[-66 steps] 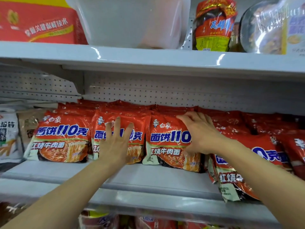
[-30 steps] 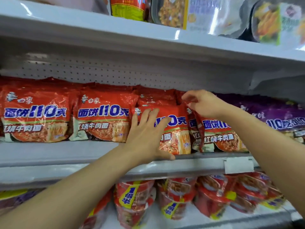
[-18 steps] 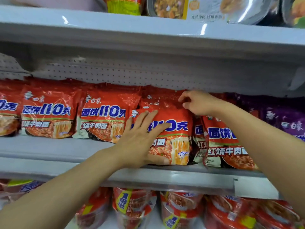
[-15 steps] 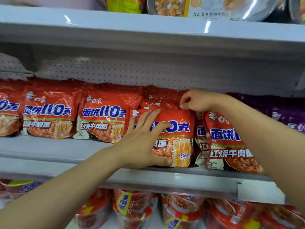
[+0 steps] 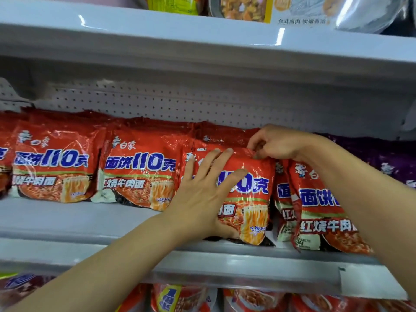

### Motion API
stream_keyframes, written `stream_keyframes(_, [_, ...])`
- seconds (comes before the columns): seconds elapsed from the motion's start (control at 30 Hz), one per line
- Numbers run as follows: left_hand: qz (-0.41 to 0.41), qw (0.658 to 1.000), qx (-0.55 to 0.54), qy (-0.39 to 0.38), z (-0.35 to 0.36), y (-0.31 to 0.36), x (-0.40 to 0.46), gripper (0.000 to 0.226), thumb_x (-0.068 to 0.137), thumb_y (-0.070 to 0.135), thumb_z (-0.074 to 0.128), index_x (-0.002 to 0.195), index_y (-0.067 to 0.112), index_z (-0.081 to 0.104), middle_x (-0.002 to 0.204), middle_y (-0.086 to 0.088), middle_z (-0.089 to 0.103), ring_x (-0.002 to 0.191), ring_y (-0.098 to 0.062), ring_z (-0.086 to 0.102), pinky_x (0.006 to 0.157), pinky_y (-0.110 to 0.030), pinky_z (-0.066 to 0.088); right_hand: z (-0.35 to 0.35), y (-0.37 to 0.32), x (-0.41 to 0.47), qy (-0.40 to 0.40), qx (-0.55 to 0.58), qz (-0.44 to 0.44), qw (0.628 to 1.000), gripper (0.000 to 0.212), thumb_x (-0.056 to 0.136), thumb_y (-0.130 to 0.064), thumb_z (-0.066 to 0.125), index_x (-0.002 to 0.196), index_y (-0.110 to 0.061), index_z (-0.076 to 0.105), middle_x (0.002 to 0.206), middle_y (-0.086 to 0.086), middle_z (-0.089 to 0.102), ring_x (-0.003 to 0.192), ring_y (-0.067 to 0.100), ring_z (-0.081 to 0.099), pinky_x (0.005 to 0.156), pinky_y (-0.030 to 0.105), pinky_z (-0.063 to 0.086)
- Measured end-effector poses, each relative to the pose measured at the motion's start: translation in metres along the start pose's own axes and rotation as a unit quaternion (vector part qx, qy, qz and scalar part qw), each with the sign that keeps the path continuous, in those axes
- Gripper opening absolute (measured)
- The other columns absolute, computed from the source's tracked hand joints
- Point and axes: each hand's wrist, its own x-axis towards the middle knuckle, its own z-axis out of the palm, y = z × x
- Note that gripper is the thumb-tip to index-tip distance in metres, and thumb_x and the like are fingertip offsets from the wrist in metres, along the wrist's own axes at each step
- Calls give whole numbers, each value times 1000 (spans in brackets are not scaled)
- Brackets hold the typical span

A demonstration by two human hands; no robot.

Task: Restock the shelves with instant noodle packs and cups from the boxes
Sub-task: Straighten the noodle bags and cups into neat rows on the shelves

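Head view: left hand (image 5: 202, 199) flat, fingers spread straight, pressing front of a red noodle pack (image 5: 247, 194) standing on the middle shelf (image 5: 67, 221). Right hand (image 5: 276, 144) fingers curled, pinching that pack's top edge. More red packs (image 5: 139, 167) line up left, another (image 5: 319, 206) touching on right; purple packs (image 5: 391, 161) far right.

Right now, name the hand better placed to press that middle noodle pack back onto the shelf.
Left hand: it lies flat on the noodle pack's face. The right hand only pinches its top edge.
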Motion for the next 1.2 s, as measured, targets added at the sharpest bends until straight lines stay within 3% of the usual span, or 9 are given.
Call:
stream_keyframes(0.1, [-1, 999, 38, 19, 9, -4, 7, 119, 51, 83, 64, 146, 33, 12, 159, -10, 3, 144, -30, 0, 107, -55, -2, -2, 0, 4, 27, 14, -17, 999, 18, 88, -11, 64, 83, -29, 64, 99, -6, 63, 92, 12, 58, 66, 21, 44])
stream_keyframes(0.2, [4, 996, 75, 54, 18, -6, 12, 120, 44, 86, 64, 142, 26, 32, 153, -18, 27, 139, -37, 24, 104, -58, 17, 1, 4, 8, 50, 22, -26, 998, 21, 86, -10, 67, 81, -30, 63, 104, -3, 65, 98, 15, 60, 80, 29, 51])
stream_keyframes(0.3, [24, 990, 97, 102, 20, -5, 11, 114, 47, 84, 64, 141, 27, 35, 153, -20, 26, 140, -38, 23, 104, -61, 15, 2, 8, 5, 57, 50, -47, 996, 23, 84, -5, 68, 78, -27, 62, 104, -2, 65, 100, 16, 61, 88, 34, 53])
stream_keyframes(0.47, [27, 989, 91, 117, 22, -7, 13, 110, 44, 84, 67, 137, 33, 38, 150, -20, 28, 140, -40, 21, 104, -63, 14, -8, 6, 1, 16, 66, -36, 997, 12, 89, -14, 64, 88, -26, 66, 103, -7, 66, 95, 9, 61, 80, 24, 50])
stream_keyframes(0.6, [17, 991, 82, 105, 22, -9, 17, 111, 41, 85, 67, 135, 34, 38, 149, -20, 31, 139, -40, 21, 103, -61, 12, -12, 10, 22, 127, 28, 8, 992, 24, 99, -16, 47, 114, -15, 65, 119, -3, 60, 111, 13, 53, 87, 22, 37])
stream_keyframes(0.8, [11, 991, 79, 103, 24, -9, 18, 111, 41, 85, 67, 136, 34, 39, 148, -19, 31, 138, -39, 24, 104, -61, 14, -5, 8, 43, 6, -14, 69, 998, 35, 98, -8, 47, 130, -17, 56, 138, 5, 51, 123, 22, 49, 92, 28, 39])
stream_keyframes(0.9, [14, 990, 83, 114, 25, -8, 16, 111, 42, 83, 68, 136, 33, 39, 148, -20, 31, 138, -40, 25, 103, -61, 16, -4, 9, 44, 23, -11, 60, 998, 37, 94, 2, 46, 121, -16, 63, 133, 5, 56, 120, 21, 51, 95, 30, 41])
stream_keyframes(1.1, [23, 985, 95, 140, 31, -12, 18, 109, 42, 84, 67, 135, 33, 39, 147, -20, 28, 136, -40, 24, 105, -63, 17, -13, 18, 47, 24, -2, 10, 1000, 28, 87, 3, 58, 81, -22, 68, 100, -7, 63, 100, 12, 57, 76, 21, 43])
stream_keyframes(1.2, [28, 987, 89, 132, 34, -15, 25, 109, 41, 84, 67, 134, 33, 39, 147, -20, 27, 135, -40, 25, 107, -61, 13, -15, 19, 53, 17, -9, 13, 1000, 30, 86, 4, 59, 77, -23, 67, 97, -4, 65, 100, 15, 59, 83, 26, 46])
